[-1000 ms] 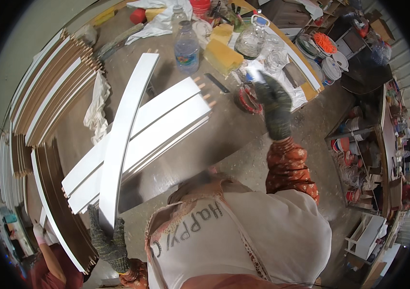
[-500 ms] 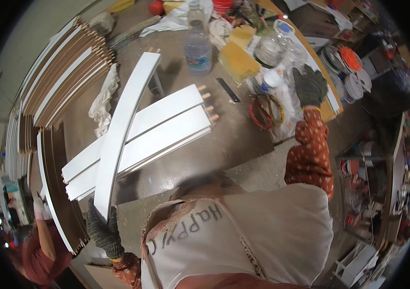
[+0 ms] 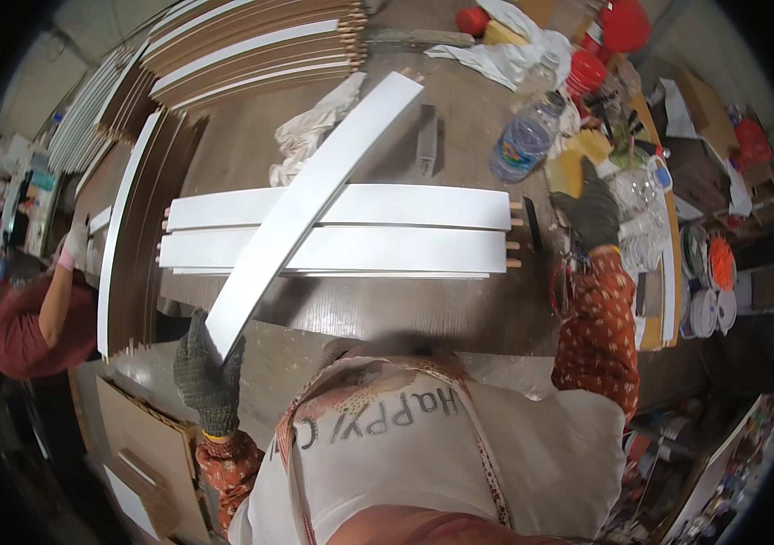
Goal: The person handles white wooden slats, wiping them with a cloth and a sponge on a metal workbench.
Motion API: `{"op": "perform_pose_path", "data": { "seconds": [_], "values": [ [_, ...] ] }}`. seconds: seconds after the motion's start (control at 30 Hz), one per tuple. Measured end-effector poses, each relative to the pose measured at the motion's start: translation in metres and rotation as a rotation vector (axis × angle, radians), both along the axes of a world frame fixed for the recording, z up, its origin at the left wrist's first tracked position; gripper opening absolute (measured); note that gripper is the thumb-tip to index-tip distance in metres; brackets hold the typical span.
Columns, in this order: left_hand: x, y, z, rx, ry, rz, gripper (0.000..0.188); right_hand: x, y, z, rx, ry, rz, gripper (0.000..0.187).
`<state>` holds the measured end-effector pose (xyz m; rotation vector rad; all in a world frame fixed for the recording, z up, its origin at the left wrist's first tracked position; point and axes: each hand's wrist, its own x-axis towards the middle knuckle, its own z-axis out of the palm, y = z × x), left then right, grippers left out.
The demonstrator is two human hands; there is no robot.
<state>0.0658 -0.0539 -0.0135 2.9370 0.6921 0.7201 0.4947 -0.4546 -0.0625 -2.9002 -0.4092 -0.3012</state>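
My left hand [image 3: 209, 377], in a dark grey knitted glove, is closed round the near end of a long white slat [image 3: 314, 204]. The slat lies slantwise across two white slats [image 3: 342, 248] set side by side on the table, with wooden dowels [image 3: 514, 247] sticking out of their ends. My right hand [image 3: 590, 213], gloved alike, is at the table's right side with its fingers closed over a yellow sponge [image 3: 566, 171]; its fingertips are partly hidden. A plastic bottle [image 3: 525, 136] stands just left of that sponge.
Stacks of white-faced slats [image 3: 251, 64] fill the far left, and more stand on edge [image 3: 128, 236] at the left. A crumpled cloth [image 3: 314, 127], a black strip [image 3: 532, 225] and clear plastic containers [image 3: 641, 200] are about. At far left a person in a maroon top [image 3: 46, 318] works.
The view has turned, shifting the table's things rightward. My right hand has moved from the clear containers onto the yellow sponge. My left hand still holds the slat's near end.
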Motion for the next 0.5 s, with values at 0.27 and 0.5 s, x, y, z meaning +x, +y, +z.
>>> {"op": "perform_pose_path", "data": {
  "seconds": [0.27,0.5],
  "values": [
    [0.007,0.007,0.015,-0.376,-0.031,-0.111,0.060,-0.115,0.111,0.094,1.000,-0.235,0.615,0.063],
    [0.001,0.020,0.025,-0.897,-0.014,-0.033,0.062,-0.205,0.245,0.111,0.146,-0.247,1.147,0.060]
  ]
}}
